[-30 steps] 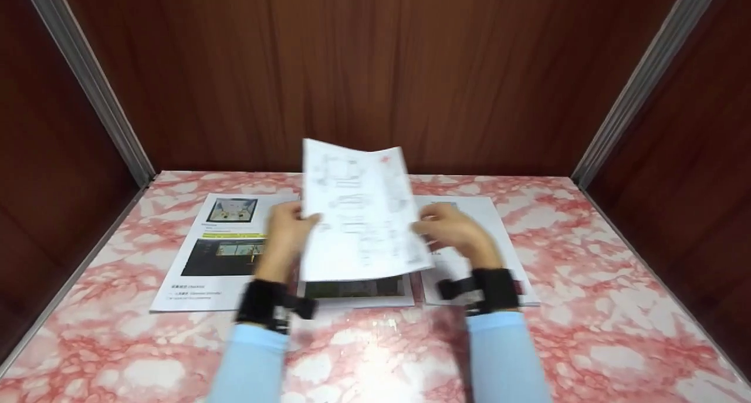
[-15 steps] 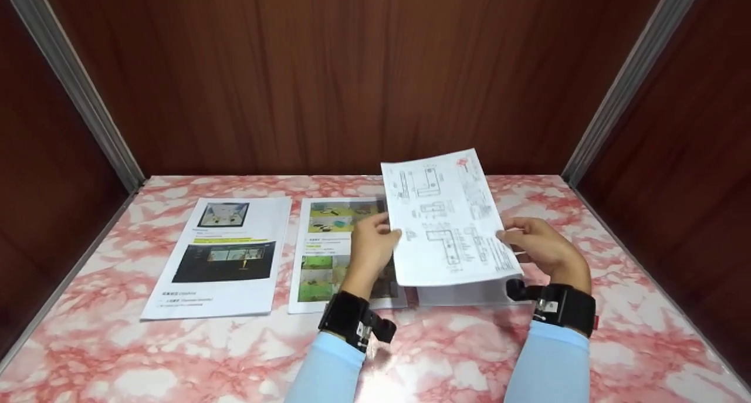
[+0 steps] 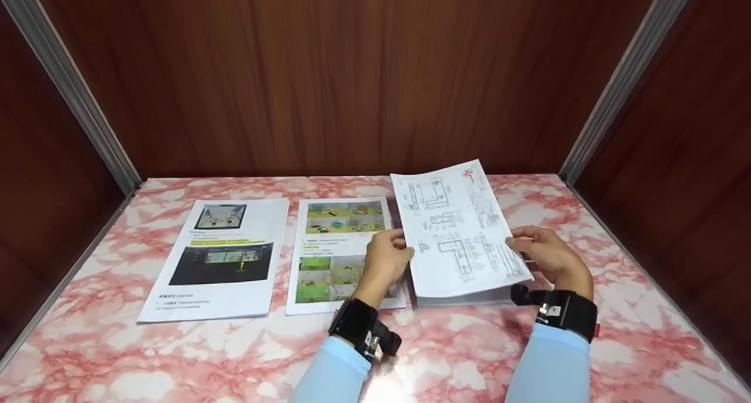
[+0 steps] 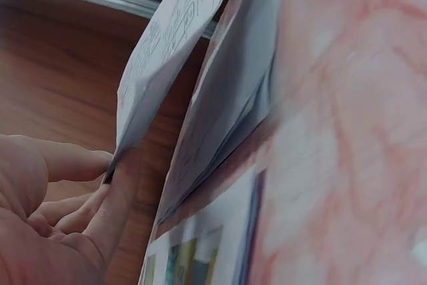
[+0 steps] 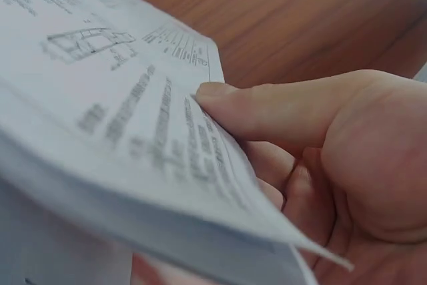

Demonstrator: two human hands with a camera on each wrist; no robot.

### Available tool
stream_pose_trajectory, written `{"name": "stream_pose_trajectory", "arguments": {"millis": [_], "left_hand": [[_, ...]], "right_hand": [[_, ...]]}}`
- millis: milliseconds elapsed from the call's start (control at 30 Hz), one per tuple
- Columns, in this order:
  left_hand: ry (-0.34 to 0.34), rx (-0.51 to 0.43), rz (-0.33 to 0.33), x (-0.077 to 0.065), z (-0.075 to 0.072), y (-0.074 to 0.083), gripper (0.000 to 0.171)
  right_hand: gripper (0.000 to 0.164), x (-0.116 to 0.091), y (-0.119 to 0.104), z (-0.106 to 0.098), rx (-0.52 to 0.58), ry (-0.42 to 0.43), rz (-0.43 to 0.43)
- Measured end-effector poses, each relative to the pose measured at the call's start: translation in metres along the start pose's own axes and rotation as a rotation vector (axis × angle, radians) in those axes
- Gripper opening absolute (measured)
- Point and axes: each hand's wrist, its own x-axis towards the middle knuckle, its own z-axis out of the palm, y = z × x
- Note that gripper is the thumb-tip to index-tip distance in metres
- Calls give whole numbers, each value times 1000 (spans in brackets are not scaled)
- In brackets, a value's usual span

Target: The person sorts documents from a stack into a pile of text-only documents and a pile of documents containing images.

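A white sheet of paper (image 3: 452, 233) printed with technical drawings and a red stamp is held tilted above the right part of the table. My left hand (image 3: 387, 262) pinches its left edge between thumb and fingers. On the opposite edge, the right hand (image 3: 551, 259) grips it, thumb on the printed face, as the right wrist view shows. Under the raised sheet lies another stack of paper (image 4: 230, 98), mostly hidden in the head view. Just left of it is a stack of printed pages with colour photos (image 3: 325, 247), partly covered by the left hand.
Farther left lies a stack of pages with a dark screenshot and yellow highlighting (image 3: 217, 294). All of it rests on a red-and-white marbled table (image 3: 234, 362). Brown wood-grain panels (image 3: 328, 80) with metal corner strips (image 3: 622, 74) enclose the back and sides.
Both hands have carried the drawing sheet from the middle to the right, then lowered it slightly. The photo pages have come into view as the sheet moved off them.
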Motion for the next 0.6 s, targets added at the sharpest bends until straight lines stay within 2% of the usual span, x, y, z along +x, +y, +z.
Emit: {"name": "stream_pose_trajectory", "arguments": {"millis": [200,367,600], "left_hand": [[-33,22,16,-2,10,0,51],[-56,42,34,-3,12,-2,44],[-91,53,10,-4,13,-5,38]], "right_hand": [[37,0,6,-3,15,32,52],[40,0,9,-4,12,34,87],[43,-1,12,-5,0,39,115]]}}
